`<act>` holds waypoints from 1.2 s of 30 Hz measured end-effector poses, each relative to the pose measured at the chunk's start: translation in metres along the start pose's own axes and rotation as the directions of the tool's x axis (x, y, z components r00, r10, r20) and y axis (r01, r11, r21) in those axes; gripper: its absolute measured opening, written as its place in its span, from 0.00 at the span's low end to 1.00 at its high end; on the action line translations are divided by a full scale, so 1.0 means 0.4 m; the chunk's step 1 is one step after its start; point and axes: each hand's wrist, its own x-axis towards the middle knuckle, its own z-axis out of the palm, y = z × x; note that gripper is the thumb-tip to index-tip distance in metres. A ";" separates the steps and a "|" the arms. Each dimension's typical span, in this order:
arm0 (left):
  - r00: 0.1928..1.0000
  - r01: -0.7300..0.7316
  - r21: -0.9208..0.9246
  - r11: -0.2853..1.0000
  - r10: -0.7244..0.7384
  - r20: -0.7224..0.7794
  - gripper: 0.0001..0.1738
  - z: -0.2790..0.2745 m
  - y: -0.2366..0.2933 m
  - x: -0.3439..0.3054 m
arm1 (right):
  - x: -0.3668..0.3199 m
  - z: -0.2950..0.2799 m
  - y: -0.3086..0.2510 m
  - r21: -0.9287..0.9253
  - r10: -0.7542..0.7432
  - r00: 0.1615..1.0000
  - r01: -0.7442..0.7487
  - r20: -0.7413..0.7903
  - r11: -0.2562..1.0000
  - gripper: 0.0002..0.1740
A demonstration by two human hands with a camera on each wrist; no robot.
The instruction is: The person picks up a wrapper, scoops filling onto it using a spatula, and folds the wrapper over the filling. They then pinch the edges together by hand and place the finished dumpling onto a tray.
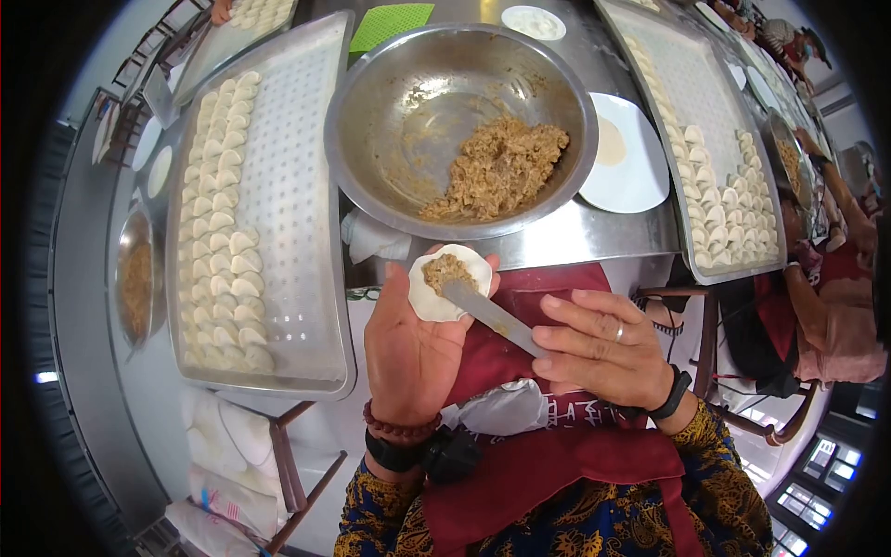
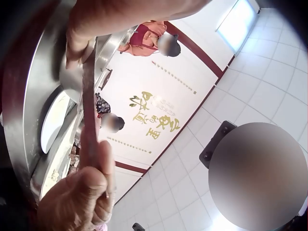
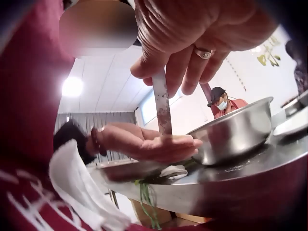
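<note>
My left hand (image 1: 415, 357) is palm up, with a round dumpling wrapper (image 1: 430, 304) lying across its fingers. In the right wrist view that hand (image 3: 144, 143) looks nearly flat. A mound of brown minced filling (image 1: 444, 270) sits on the wrapper. My right hand (image 1: 608, 348) pinches a flat metal filling spatula (image 1: 501, 318) between thumb and fingers. The spatula's far end rests in the filling on the wrapper; its shaft (image 3: 162, 106) also shows in the right wrist view. Just beyond the hands stands a steel bowl (image 1: 390, 186) with a heap of filling (image 1: 506, 167).
A perforated tray (image 1: 297, 186) with rows of folded dumplings (image 1: 218, 241) is on the left. At right are a white plate (image 1: 640, 176) holding one wrapper (image 1: 608, 144) and another dumpling tray (image 1: 705, 93). A white cloth (image 1: 376, 237) lies at the table edge. Other people work nearby.
</note>
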 end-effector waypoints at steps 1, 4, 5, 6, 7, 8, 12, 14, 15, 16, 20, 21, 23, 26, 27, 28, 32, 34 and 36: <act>1.000 -0.012 0.018 1.000 0.012 0.014 0.33 -0.004 0.000 0.003 | 0.001 -0.015 0.003 0.066 0.038 0.999 -0.038 0.002 0.997 0.16; 0.999 -0.013 -0.030 0.999 0.012 -0.030 0.33 -0.007 -0.003 0.009 | 0.005 -0.018 0.012 0.208 0.156 0.987 -0.143 -0.049 0.968 0.14; 0.999 -0.012 -0.030 0.999 0.011 -0.032 0.33 -0.006 -0.005 0.009 | 0.006 -0.016 0.013 0.286 0.243 0.965 -0.206 -0.099 0.936 0.13; 0.999 -0.003 -0.016 1.000 0.003 -0.038 0.33 -0.003 -0.008 0.010 | 0.012 -0.006 0.015 0.288 0.245 0.965 -0.208 -0.098 0.935 0.13; 0.999 0.006 -0.002 1.000 -0.006 -0.045 0.33 -0.003 -0.009 0.011 | 0.019 0.011 0.018 0.280 0.255 0.962 -0.219 -0.099 0.935 0.11; 0.999 0.007 -0.001 1.000 -0.007 -0.049 0.33 -0.005 -0.009 0.011 | 0.020 0.025 0.021 0.273 0.265 0.959 -0.229 -0.101 0.934 0.10; 1.000 -0.007 0.019 1.000 0.007 0.007 0.32 -0.009 -0.006 0.011 | 0.001 0.045 0.032 0.213 0.190 0.981 -0.179 -0.034 0.961 0.08; 1.000 -0.019 0.018 1.000 0.019 0.003 0.32 -0.009 -0.006 0.015 | -0.003 0.028 0.031 0.242 0.212 0.977 -0.207 0.007 0.948 0.07; 1.000 -0.013 0.021 1.000 0.013 -0.016 0.32 -0.012 -0.007 0.019 | 0.001 0.015 0.033 0.239 0.214 0.977 -0.210 0.008 0.948 0.07; 0.999 -0.007 0.025 1.000 0.007 -0.035 0.33 -0.014 -0.008 0.024 | 0.008 0.000 0.038 0.298 0.255 0.967 -0.236 -0.025 0.925 0.06; 0.999 -0.004 -0.010 1.000 0.003 -0.047 0.33 -0.016 -0.011 0.038 | 0.010 -0.026 0.073 0.530 0.490 0.851 -0.332 -0.187 0.780 0.03; 0.999 0.004 0.000 1.000 -0.004 -0.033 0.31 -0.016 -0.009 0.039 | 0.021 -0.031 0.092 0.472 0.457 0.857 -0.309 -0.239 0.825 0.05; 0.997 0.016 -0.008 1.000 -0.016 -0.074 0.32 -0.012 -0.010 0.045 | 0.045 -0.018 0.113 0.491 0.544 0.799 -0.377 -0.256 0.785 0.07; 0.999 -0.001 0.039 0.999 0.002 -0.032 0.31 -0.004 -0.011 0.051 | 0.058 -0.008 0.157 0.491 0.590 0.773 -0.430 -0.233 0.758 0.11; 0.999 0.002 0.039 0.999 -0.001 -0.033 0.31 -0.003 -0.012 0.053 | 0.062 -0.003 0.167 0.471 0.584 0.778 -0.436 -0.231 0.767 0.11; 0.999 0.008 0.019 1.000 -0.007 -0.039 0.31 -0.002 -0.013 0.055 | 0.066 0.000 0.176 0.450 0.577 0.784 -0.441 -0.228 0.777 0.11; 0.999 0.033 0.021 0.999 -0.032 -0.039 0.31 0.003 -0.013 0.065 | 0.076 -0.009 0.198 0.382 0.536 0.817 -0.435 -0.211 0.815 0.10; 0.998 0.040 0.020 0.999 -0.039 -0.039 0.31 -0.001 -0.015 0.069 | 0.081 -0.012 0.202 0.402 0.548 0.816 -0.446 -0.185 0.800 0.09; 0.998 0.043 0.020 0.999 -0.042 -0.037 0.31 -0.002 -0.015 0.070 | 0.084 -0.014 0.202 0.421 0.550 0.816 -0.443 -0.176 0.792 0.09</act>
